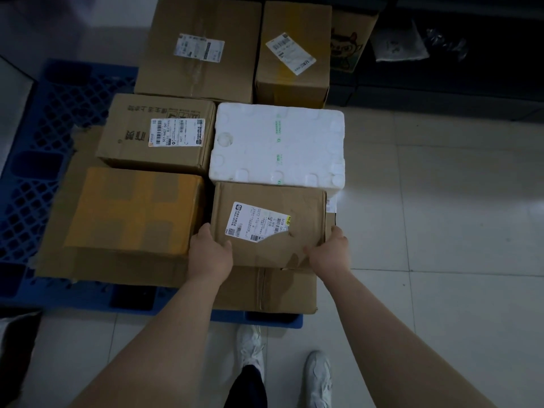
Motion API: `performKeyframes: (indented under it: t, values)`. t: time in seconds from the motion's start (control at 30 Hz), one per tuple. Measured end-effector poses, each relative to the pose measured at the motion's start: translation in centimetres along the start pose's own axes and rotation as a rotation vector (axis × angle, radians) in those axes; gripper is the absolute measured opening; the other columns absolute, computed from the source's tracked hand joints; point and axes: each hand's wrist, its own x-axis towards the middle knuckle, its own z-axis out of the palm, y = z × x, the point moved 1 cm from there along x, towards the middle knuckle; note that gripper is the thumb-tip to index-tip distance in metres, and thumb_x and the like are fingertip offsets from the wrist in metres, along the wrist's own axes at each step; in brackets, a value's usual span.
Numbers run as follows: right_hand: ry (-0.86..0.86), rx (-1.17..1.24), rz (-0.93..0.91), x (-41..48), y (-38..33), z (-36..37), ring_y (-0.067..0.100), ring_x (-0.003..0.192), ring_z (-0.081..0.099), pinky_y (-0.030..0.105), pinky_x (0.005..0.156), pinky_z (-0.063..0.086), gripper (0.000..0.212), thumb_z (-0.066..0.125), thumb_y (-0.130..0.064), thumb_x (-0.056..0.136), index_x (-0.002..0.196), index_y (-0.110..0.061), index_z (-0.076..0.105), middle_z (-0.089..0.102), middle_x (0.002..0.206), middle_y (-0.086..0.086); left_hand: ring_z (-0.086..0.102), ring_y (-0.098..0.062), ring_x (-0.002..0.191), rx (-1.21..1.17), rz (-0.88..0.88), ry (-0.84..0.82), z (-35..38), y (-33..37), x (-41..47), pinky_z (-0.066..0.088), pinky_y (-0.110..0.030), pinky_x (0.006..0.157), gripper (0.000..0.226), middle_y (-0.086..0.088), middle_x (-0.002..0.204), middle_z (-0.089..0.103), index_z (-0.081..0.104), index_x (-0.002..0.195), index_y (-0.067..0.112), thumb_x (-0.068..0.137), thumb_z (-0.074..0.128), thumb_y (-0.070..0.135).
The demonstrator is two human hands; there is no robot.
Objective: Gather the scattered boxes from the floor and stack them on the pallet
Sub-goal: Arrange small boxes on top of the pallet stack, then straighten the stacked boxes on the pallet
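Blue pallet (pixel 38 160) bears boxes; both hands grip labelled carton (pixel 269 225).

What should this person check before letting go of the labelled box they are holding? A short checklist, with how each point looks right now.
1. Left hand grips the box at its near left corner: ok.
2. Right hand grips its near right corner: ok.
3. Box fully resting on the carton below: cannot tell.
4. Narrow gap beside the yellow box: ok.
5. Far edge touching the foam box: cannot tell.
6. Shoes on the floor, off the pallet: ok.
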Motion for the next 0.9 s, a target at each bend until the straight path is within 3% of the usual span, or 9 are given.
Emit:
performKeyframes:
  t: [0.13,0.3,0.43,0.57,0.77,0.9]
  values:
    - [0.024,0.015,-0.06,-1.4,1.3,-1.2,0.032,0.116,0.054,0.048,0.091,0.052,0.076,0.072,-0.014,0.073,0.14,-0.01,0.037,0.052,0.126,0.01,0.053,-0.023,0.114,-0.057,0.059,0.094,0.2,-0.4,-3.1,0.042,-0.029,0.083,0.045,-0.007,0.135,0.049,0.042,0.138,0.013,0.095,0.052,0.022]
    - [-0.024,0.026,-0.107,-3.5,5.4,-2.4,0.032,0.121,0.048,0.046,0.098,0.047,0.078,0.072,-0.019,0.078,0.144,-0.008,0.031,0.046,0.136,0.013,0.054,-0.019,0.109,-0.152,0.037,0.128,1.8,-2.7,-8.7,0.044,-0.03,0.088,0.034,-0.006,0.124,0.057,0.051,0.127,0.012,0.094,0.055,0.02]
    - [-0.093,0.001,-0.133,-4.9,10.0,-2.1,0.029,0.127,0.046,0.035,0.091,0.043,0.074,0.071,-0.023,0.083,0.145,-0.009,0.032,0.043,0.142,0.012,0.056,-0.02,0.111,-0.186,-0.035,0.121,4.6,-6.0,-12.5,0.044,-0.034,0.095,0.036,-0.005,0.123,0.058,0.052,0.128,0.012,0.094,0.055,0.022]
    - [-0.158,-0.017,-0.156,-5.4,15.0,-0.2,0.025,0.13,0.045,0.03,0.089,0.042,0.073,0.068,-0.023,0.086,0.148,-0.013,0.031,0.038,0.149,0.007,0.054,-0.015,0.103,-0.238,-0.078,0.087,8.4,-9.6,-14.7,0.042,-0.026,0.09,0.038,-0.006,0.123,0.058,0.05,0.13,0.011,0.094,0.056,0.02]
    - [-0.176,-0.08,-0.208,-3.1,21.7,6.1,0.025,0.124,0.049,0.037,0.098,0.047,0.072,0.075,-0.027,0.079,0.142,-0.016,0.04,0.043,0.143,0.005,0.052,-0.014,0.104,-0.293,-0.111,0.059,13.9,-15.7,-12.4,0.04,-0.025,0.089,0.043,-0.005,0.127,0.056,0.05,0.132,0.011,0.091,0.06,0.02]
    - [-0.165,-0.146,-0.349,0.3,24.6,11.7,0.023,0.134,0.037,0.041,0.11,0.037,0.073,0.076,-0.029,0.078,0.142,-0.021,0.041,0.034,0.149,0.001,0.047,-0.022,0.124,-0.326,-0.13,0.065,17.5,-20.3,-8.3,0.038,-0.03,0.096,0.061,-0.008,0.142,0.045,0.035,0.144,0.012,0.091,0.062,0.026]
